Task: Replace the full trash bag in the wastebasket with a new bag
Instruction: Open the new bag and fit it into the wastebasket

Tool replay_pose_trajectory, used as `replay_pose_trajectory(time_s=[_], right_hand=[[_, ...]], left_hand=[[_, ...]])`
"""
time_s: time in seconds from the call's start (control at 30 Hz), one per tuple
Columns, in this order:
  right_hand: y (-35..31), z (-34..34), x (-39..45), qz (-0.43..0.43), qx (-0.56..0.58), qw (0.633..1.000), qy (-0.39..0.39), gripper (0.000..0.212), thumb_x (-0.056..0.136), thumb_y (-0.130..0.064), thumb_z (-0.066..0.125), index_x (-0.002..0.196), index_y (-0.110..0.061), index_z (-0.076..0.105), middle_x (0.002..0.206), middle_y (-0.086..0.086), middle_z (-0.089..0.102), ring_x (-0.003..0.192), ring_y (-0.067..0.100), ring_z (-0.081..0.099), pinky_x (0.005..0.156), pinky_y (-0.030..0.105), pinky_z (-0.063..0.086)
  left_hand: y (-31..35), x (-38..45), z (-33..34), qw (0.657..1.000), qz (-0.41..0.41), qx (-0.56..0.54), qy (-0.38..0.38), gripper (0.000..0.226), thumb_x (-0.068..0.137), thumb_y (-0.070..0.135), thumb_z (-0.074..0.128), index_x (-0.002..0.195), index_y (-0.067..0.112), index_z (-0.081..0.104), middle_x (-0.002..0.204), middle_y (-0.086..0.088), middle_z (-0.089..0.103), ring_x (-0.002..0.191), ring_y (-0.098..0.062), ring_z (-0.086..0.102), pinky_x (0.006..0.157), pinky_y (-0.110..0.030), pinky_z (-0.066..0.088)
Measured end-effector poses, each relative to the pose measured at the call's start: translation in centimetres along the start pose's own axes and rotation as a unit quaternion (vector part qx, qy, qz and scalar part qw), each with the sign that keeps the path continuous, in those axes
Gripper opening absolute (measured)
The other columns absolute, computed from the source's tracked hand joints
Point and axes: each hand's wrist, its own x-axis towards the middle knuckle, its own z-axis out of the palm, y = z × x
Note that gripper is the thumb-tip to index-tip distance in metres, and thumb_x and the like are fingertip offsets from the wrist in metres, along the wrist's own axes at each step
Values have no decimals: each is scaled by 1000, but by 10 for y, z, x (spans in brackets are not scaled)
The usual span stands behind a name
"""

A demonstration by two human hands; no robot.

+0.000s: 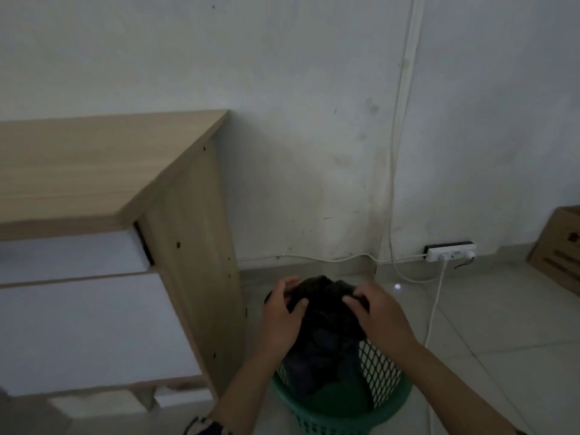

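A full black trash bag point(323, 334) bulges up out of a wastebasket point(383, 372) with white mesh walls and a green rim, low in the middle of the view. My left hand point(279, 312) grips the bag's gathered top on its left side, thumb pressed into the plastic. My right hand point(373, 309) pinches the top on the right side, fingers curled round a fold. The bag's lower part is hidden inside the basket. No fresh bag is in sight.
A light wooden dresser point(185, 246) with white drawers stands close on the left of the basket. A white wall is behind. A power strip point(450, 253) with white cords lies on the tiled floor at the right, and a cardboard box point(558, 249) sits at the far right.
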Motion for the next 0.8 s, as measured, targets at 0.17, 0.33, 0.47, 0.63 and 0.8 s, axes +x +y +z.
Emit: replay_pose_trajectory(time_s=[0.17, 0.33, 0.47, 0.63, 0.8], right_hand=[[15, -7, 12, 26, -17, 999, 28, 29, 83, -26, 64, 63, -17, 45, 64, -1, 47, 70, 25, 49, 62, 33, 37], [30, -13, 34, 77, 25, 997, 8, 26, 86, -20, 60, 62, -19, 51, 71, 7, 54, 71, 24, 52, 66, 33, 39], [61, -12, 48, 103, 31, 994, -26, 13, 84, -16, 63, 71, -16, 59, 72, 6, 58, 71, 23, 55, 67, 32, 42], [81, -7, 80, 184, 61, 977, -93, 28, 85, -24, 62, 61, -21, 48, 61, 0, 53, 64, 17, 50, 61, 26, 37], [87, -15, 119, 200, 33, 974, -102, 38, 84, -18, 63, 56, -16, 38, 57, 0, 45, 61, 18, 45, 55, 21, 32]], left_hand=[[4, 1, 2, 999, -9, 22, -22, 32, 88, -1, 50, 112, 20, 46, 108, 8, 49, 108, -8, 48, 90, -19, 39], [-12, 28, 3, 997, 4, 53, -50, 38, 86, 0, 52, 112, 27, 43, 119, 6, 50, 113, -13, 51, 100, -30, 44], [-28, 62, 16, 996, -56, 52, -47, 43, 84, -5, 52, 115, 23, 44, 121, 4, 48, 112, -14, 50, 99, -35, 47], [-44, 85, 27, 981, -105, 145, -71, 35, 85, 2, 51, 114, 23, 51, 121, -2, 53, 110, -12, 50, 99, -28, 44], [-39, 106, 19, 961, -111, 248, -50, 37, 90, -1, 43, 72, 30, 53, 107, 0, 51, 96, -14, 52, 78, -20, 41]])
